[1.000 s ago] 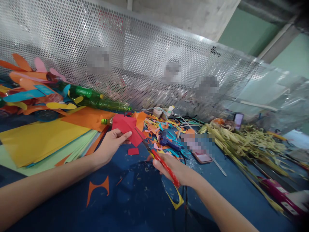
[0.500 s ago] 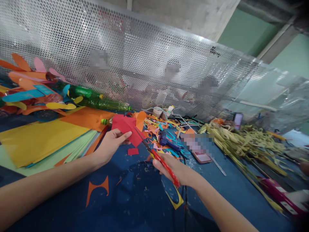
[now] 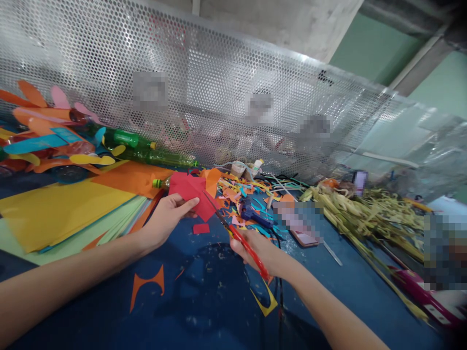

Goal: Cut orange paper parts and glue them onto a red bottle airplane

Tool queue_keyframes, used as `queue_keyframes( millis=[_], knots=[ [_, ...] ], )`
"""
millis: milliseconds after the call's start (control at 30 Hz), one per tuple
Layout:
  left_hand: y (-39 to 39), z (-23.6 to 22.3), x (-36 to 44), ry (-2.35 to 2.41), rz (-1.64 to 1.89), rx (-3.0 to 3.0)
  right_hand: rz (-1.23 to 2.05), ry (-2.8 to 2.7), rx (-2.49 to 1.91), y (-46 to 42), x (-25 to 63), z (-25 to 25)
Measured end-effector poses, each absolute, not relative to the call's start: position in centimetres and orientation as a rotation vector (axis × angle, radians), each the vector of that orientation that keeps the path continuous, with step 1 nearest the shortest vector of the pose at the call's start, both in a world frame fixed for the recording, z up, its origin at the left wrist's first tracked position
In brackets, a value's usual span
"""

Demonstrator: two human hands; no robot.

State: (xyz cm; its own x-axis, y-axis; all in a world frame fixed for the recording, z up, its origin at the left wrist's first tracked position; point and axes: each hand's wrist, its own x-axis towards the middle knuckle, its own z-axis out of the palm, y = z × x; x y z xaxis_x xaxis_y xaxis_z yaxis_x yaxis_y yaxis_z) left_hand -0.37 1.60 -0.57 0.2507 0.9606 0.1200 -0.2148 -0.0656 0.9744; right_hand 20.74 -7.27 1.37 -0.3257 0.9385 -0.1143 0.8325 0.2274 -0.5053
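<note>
Pinched between the thumb and fingers of my left hand (image 3: 175, 211) is a piece of red paper (image 3: 191, 189). My right hand (image 3: 257, 250) is wrapped round the red handles of a pair of scissors (image 3: 242, 243). The scissor blades point up and left and meet the right edge of the red paper. On the table just below the paper lies a small red scrap (image 3: 201, 228). Behind the red paper shows a rounded orange paper piece (image 3: 212, 180). Part of a bottle with a yellow-green cap (image 3: 157, 183) shows at its left.
Coloured sheets (image 3: 65, 209) lie at left, below paper-trimmed bottles (image 3: 54, 126). Paper scraps (image 3: 233, 194), a blue glue gun (image 3: 255, 214) and a phone (image 3: 302, 233) are beyond my right hand. Dry husks (image 3: 350, 218) cover the right side. A perforated metal screen (image 3: 219, 73) stands behind.
The scissor handles have drawn slightly closer together in my right hand. My left hand and the red paper stay in nearly the same place.
</note>
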Motion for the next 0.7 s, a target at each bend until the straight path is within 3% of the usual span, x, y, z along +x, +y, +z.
queue_keyframes(
  millis=[700],
  knots=[
    [1.9,-0.7,-0.5,0.816,1.182,1.198,0.625,-2.252,-1.706,-6.4,21.2,0.1]
  ],
)
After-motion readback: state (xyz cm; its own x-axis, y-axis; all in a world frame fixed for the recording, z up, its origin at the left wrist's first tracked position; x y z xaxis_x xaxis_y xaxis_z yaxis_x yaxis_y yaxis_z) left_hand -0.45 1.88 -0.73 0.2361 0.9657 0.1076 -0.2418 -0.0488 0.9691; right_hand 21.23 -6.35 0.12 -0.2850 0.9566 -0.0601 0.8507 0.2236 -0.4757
